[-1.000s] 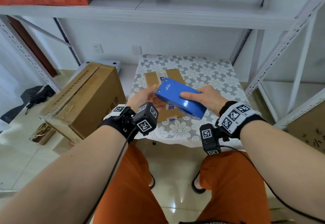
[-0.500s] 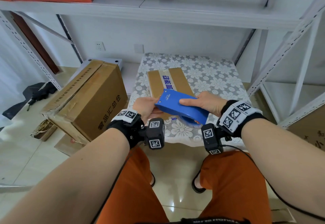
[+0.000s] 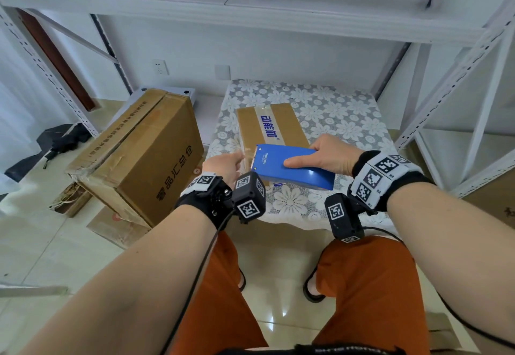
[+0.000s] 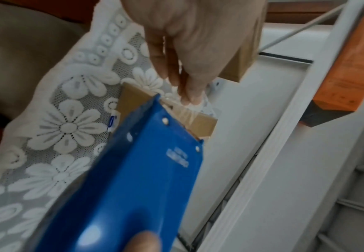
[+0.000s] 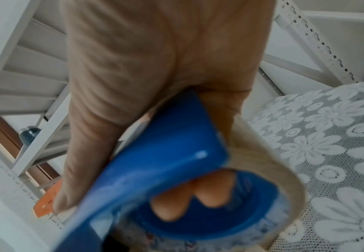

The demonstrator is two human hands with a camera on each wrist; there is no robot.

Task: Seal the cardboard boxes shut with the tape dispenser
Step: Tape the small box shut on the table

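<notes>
Glossy blue tape dispenser [image 3: 292,166] is gripped by right hand [image 3: 330,156] over small cardboard box [image 3: 271,124] on lace tablecloth [image 3: 334,115] — clear tape end [image 4: 185,110] is pinched by left hand [image 3: 227,166].

Blue tape dispenser [image 3: 292,167] seen; brown cardboard box [image 3: 274,128] w/ blue lettering on clear tape; white floral lace tablecloth [image 3: 334,115]; orange trousers [image 3: 370,293]; b&w marker wristbands [image 3: 381,177].
</notes>
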